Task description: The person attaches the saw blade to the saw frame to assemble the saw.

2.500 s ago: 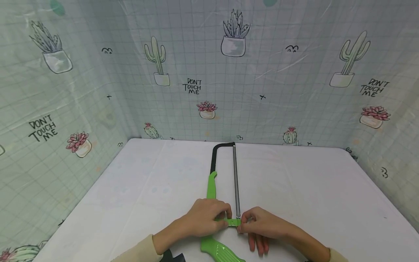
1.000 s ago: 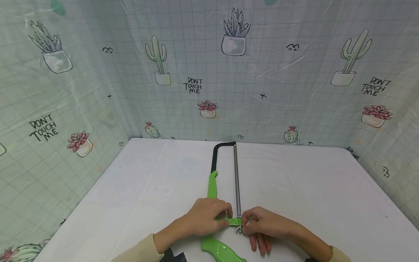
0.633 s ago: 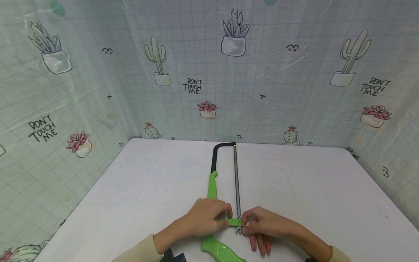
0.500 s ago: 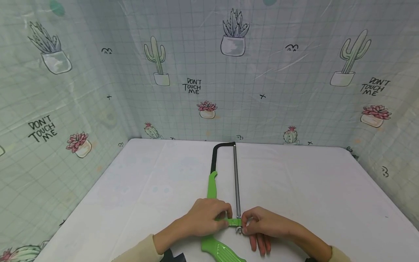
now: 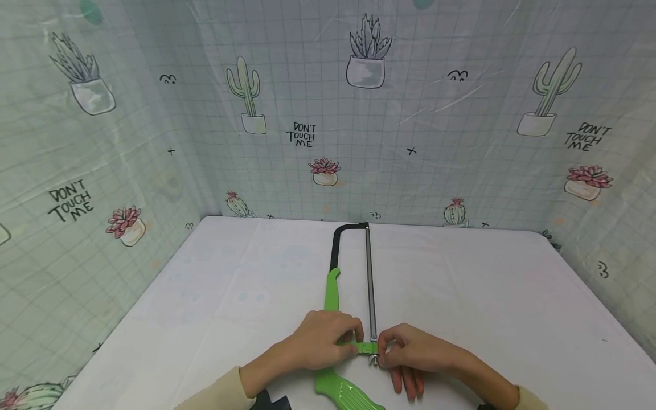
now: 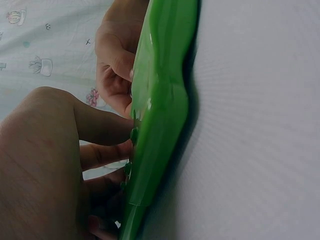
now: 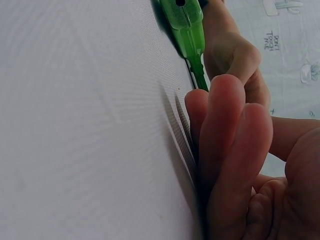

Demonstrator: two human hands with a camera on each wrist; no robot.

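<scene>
A hacksaw (image 5: 332, 290) with a green handle and black front frame lies flat on the white table, its grey blade (image 5: 370, 285) on the right side. My left hand (image 5: 323, 341) rests over the green frame, and its thumb and fingers grip the short green crosspiece near the handle. Just below the blade's near end sits a small metal wing nut (image 5: 374, 360). The thumb and index finger of my right hand (image 5: 410, 353) pinch at its right side, while the other fingers rest on the table. The left wrist view shows the green handle (image 6: 165, 95) close up, hiding the nut.
The white table (image 5: 461, 285) stretches to both sides of the saw. A patterned cloth (image 5: 410, 114) with cactus prints hangs behind and at the sides. A dark object (image 5: 271, 401) lies at the bottom edge by the left sleeve.
Compared with 2.5 s ago, my right thumb has shifted slightly right, uncovering the wing nut. The saw and my left hand hold their place. Little differs over the last second.
</scene>
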